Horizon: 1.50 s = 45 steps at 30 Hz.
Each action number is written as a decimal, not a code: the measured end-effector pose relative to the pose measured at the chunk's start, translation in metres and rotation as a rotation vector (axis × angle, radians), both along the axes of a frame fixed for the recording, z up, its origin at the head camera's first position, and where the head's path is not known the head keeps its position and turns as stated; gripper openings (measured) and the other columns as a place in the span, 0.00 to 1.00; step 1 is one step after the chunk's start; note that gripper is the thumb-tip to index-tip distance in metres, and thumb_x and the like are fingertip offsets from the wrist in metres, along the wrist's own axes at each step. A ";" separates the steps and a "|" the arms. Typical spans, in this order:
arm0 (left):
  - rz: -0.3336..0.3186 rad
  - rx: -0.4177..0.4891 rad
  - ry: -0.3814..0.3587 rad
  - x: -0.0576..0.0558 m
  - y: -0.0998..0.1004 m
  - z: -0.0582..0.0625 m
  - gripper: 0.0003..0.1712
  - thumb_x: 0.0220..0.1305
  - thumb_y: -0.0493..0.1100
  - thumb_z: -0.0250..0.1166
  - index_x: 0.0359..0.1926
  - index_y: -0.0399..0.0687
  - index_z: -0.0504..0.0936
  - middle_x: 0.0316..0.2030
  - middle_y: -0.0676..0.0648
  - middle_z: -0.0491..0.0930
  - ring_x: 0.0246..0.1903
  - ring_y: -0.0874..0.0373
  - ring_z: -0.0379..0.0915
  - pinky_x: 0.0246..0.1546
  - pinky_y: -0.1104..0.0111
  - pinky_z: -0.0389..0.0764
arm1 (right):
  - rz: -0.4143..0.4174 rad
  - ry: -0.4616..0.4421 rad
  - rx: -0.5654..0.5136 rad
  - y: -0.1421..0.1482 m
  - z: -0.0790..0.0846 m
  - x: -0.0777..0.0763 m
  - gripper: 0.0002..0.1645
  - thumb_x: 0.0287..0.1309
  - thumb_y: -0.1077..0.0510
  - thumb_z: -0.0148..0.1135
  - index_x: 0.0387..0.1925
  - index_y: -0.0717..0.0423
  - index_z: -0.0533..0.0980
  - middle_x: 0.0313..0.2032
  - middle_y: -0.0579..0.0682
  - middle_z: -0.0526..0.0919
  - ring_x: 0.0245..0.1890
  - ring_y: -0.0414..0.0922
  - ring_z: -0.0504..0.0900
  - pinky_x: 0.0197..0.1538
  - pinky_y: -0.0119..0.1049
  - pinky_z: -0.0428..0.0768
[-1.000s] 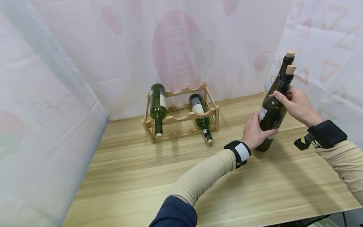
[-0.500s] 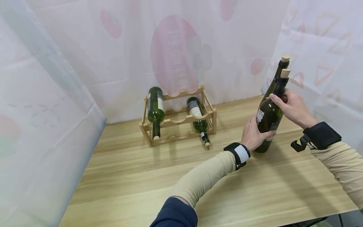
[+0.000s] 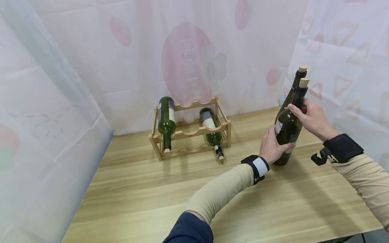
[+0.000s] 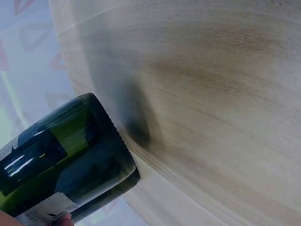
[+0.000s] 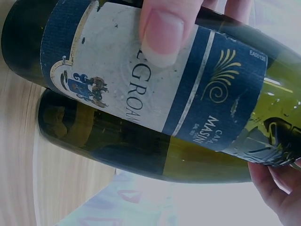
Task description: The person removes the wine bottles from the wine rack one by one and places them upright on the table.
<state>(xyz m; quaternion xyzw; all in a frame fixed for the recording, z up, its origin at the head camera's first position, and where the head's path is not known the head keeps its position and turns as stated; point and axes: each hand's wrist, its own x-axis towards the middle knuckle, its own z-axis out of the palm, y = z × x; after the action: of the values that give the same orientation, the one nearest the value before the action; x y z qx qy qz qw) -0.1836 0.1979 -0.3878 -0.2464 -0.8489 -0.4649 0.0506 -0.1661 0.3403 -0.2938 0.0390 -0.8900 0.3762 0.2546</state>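
L hand (image 3: 271, 147) is gripping the lower body of a corked dark-green labelled glass bottle (image 3: 287, 127), R hand (image 3: 314, 118) gripping its shoulder, at the R side of the pale wood-grain counter (image 3: 136, 189). A 2nd corked green glass bottle (image 3: 287, 100) is showing just behind. Farther L, a two-tier light-wood rack (image 3: 229, 135) is holding two corked green bottles (image 3: 166, 124).

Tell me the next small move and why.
Probably draw the front bottle away from the rear bottle: the left hand and right hand both grip it, and the bottles look close enough to knock.
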 end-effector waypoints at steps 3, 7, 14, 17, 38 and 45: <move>-0.001 -0.002 -0.010 0.001 0.002 -0.003 0.44 0.49 0.56 0.75 0.63 0.57 0.64 0.53 0.57 0.74 0.52 0.67 0.72 0.53 0.75 0.74 | 0.003 -0.003 -0.004 0.001 -0.002 0.001 0.22 0.68 0.50 0.54 0.52 0.64 0.73 0.31 0.29 0.81 0.32 0.19 0.74 0.34 0.15 0.70; -0.008 -0.001 -0.016 0.002 0.005 -0.004 0.43 0.48 0.56 0.76 0.63 0.57 0.64 0.53 0.57 0.74 0.52 0.67 0.72 0.52 0.75 0.74 | -0.010 -0.001 0.009 0.003 -0.004 0.003 0.22 0.68 0.49 0.54 0.51 0.64 0.74 0.28 0.29 0.80 0.30 0.20 0.74 0.32 0.16 0.69; -0.011 -0.004 -0.008 0.003 0.010 -0.004 0.44 0.48 0.57 0.76 0.63 0.56 0.64 0.53 0.57 0.75 0.51 0.67 0.72 0.51 0.76 0.74 | -0.013 0.014 0.025 0.007 -0.004 0.004 0.21 0.68 0.50 0.54 0.50 0.65 0.75 0.26 0.24 0.77 0.28 0.20 0.73 0.32 0.17 0.68; -0.013 -0.003 -0.010 0.004 0.012 -0.003 0.44 0.48 0.57 0.76 0.63 0.56 0.64 0.52 0.57 0.74 0.50 0.67 0.72 0.50 0.76 0.74 | -0.015 0.019 0.028 0.009 -0.004 0.004 0.21 0.68 0.50 0.53 0.49 0.65 0.75 0.26 0.23 0.76 0.28 0.20 0.73 0.32 0.17 0.67; 0.009 -0.031 0.007 0.002 0.028 -0.006 0.47 0.47 0.60 0.75 0.65 0.57 0.62 0.49 0.56 0.74 0.46 0.67 0.72 0.45 0.78 0.74 | -0.033 0.018 0.042 0.018 -0.004 0.006 0.22 0.69 0.50 0.51 0.54 0.64 0.72 0.34 0.51 0.85 0.30 0.19 0.72 0.33 0.16 0.68; 0.022 -0.032 -0.001 0.005 0.032 -0.003 0.48 0.47 0.60 0.75 0.65 0.57 0.62 0.49 0.56 0.71 0.46 0.66 0.71 0.46 0.76 0.75 | -0.046 0.029 0.063 0.019 -0.003 0.008 0.23 0.70 0.50 0.51 0.56 0.64 0.69 0.40 0.72 0.80 0.30 0.17 0.69 0.33 0.16 0.66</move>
<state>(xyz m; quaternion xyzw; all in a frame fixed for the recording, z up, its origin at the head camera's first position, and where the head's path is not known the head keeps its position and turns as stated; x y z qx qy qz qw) -0.1784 0.2298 -0.3911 -0.2376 -0.8590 -0.4506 0.0515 -0.1579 0.3592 -0.2965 0.0321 -0.8983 0.3415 0.2746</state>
